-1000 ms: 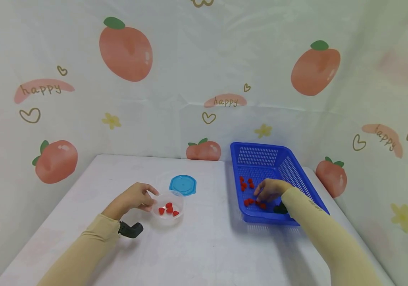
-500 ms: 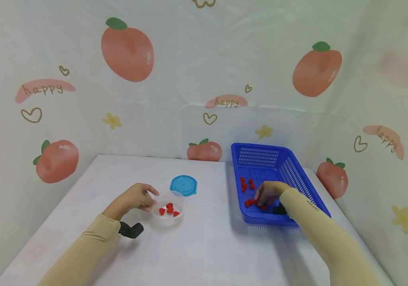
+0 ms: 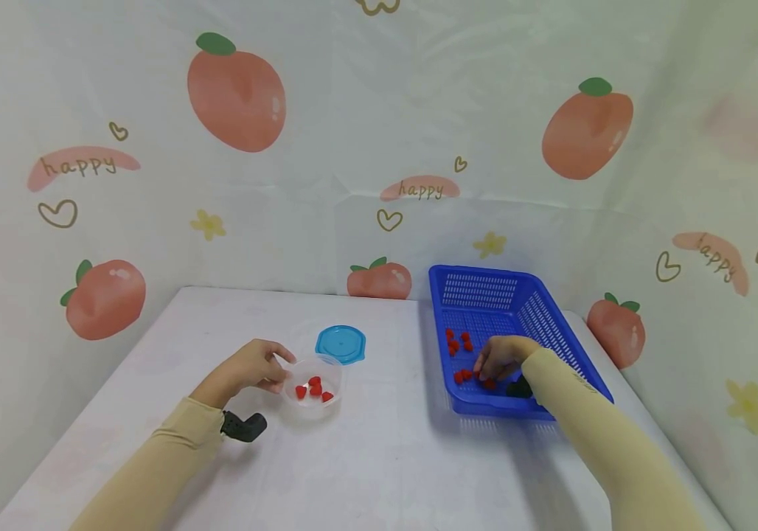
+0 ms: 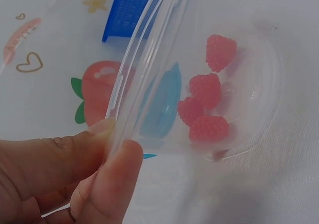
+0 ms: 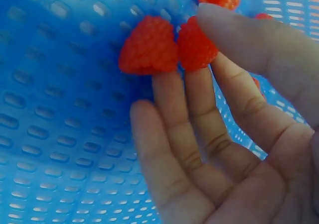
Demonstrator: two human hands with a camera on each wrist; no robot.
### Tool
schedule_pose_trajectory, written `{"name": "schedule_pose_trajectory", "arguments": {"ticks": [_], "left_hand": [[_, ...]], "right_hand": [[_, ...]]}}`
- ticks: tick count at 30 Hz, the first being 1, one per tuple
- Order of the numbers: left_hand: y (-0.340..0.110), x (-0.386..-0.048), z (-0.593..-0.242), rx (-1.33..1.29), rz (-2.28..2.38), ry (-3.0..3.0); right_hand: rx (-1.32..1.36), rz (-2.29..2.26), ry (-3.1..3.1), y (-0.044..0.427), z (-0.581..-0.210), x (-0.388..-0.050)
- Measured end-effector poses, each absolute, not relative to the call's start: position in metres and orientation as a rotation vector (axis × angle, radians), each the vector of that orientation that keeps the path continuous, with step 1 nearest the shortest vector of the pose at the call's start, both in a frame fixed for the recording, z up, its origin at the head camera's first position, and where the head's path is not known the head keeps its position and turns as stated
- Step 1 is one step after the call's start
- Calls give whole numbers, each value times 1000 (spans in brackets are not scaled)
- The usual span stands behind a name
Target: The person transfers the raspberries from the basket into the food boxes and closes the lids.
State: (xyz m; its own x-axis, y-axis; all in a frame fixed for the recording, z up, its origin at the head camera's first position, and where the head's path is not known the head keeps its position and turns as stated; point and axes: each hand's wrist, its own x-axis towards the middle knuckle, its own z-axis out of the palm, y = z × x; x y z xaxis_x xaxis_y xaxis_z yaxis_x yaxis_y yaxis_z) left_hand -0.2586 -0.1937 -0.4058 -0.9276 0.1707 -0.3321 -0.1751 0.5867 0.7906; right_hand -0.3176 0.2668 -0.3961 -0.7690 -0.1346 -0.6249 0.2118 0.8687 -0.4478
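Observation:
My left hand [image 3: 251,369] pinches the rim of a clear plastic container [image 4: 130,59] between thumb and fingers. Several red raspberries [image 4: 205,90] lie at its bottom. Over on the right, my right hand [image 3: 503,355] reaches down inside the blue basket [image 3: 501,408]. In the right wrist view, its thumb and fingertips pinch one raspberry [image 5: 196,46], with the thumb tip partly covering it. Another raspberry [image 5: 150,47] sits beside that one, touching or nearly touching the fingertips. More raspberries [image 3: 452,345] are spread along the basket's left side.
A blue lid [image 3: 341,344] lies flat on the white table [image 3: 379,457], just behind the container. The basket's raised walls surround the right hand. A printed cloth backdrop [image 3: 326,110] stands behind the table.
My right hand has shifted slightly among the raspberries in the basket, its fingers closing in at one. The left hand and the container stay in place.

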Motion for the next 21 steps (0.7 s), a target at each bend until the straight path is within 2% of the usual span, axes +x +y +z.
{"name": "schedule_pose_trajectory", "arguments": {"ticks": [21], "left_hand": [[-192, -260, -405, -21, 1269, 2445]], "right_hand": [[-198, -1238, 2375, 280, -354, -316]]}}
